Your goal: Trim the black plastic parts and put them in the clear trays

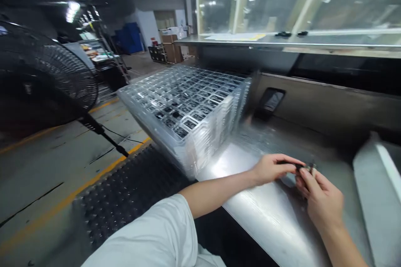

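Dark little part [301, 167] sits pinched between the left hand [272, 169] and right hand [322, 204], together above the steel counter [266, 225]; it looks light, stiff, fragile, best held by its edges.

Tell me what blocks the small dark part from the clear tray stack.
Nothing visible: only stainless steel tabletop lies between the small dark part in the left hand and right hand and the clear tray stack.

Clear glossy plastic trays [184, 108], stacked. Shiny brushed stainless steel bench top [266, 212]. Matt black held part [297, 166]. Dark rough rubber floor mat [125, 192]. White matt cloth sleeve [140, 233].
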Action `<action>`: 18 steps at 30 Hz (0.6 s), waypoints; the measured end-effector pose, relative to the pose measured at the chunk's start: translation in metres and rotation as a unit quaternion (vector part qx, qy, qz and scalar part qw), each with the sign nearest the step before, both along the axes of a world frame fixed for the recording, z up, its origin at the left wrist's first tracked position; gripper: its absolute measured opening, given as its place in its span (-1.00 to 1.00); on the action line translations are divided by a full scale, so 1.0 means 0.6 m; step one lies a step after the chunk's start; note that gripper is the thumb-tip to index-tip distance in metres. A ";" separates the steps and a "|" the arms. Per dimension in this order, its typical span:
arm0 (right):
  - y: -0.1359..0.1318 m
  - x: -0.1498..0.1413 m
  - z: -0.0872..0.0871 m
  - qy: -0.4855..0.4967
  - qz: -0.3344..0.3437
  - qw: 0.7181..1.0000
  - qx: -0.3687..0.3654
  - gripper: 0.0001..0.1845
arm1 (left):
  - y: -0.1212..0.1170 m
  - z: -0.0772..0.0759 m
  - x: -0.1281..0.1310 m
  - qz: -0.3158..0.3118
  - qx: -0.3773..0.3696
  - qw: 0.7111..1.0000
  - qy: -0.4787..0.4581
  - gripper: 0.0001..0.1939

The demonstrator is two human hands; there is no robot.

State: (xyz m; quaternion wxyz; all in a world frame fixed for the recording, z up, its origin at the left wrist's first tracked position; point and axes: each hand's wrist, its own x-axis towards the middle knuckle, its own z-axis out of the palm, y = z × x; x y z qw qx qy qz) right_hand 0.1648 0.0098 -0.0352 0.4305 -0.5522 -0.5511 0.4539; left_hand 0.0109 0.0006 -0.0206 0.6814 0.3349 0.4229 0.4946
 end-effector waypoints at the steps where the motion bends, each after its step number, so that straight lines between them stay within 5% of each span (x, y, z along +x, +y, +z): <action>1: 0.000 -0.002 0.001 0.024 0.002 0.999 -0.025 -0.34 | -0.002 0.000 -0.003 -0.009 0.009 1.000 0.007 -0.49; 3: -0.004 -0.007 0.009 0.049 0.011 0.997 -0.065 -0.35 | -0.004 -0.001 -0.006 -0.019 0.030 0.999 0.032 -0.46; 11: -0.012 -0.010 0.027 -0.085 -0.016 0.996 -0.028 -0.58 | 0.003 -0.009 0.003 -0.038 0.011 0.998 0.039 -0.58; 18: -0.005 -0.004 0.021 -0.135 -0.007 0.990 0.029 -0.47 | -0.007 0.003 -0.004 -0.050 -0.004 0.999 0.004 -0.63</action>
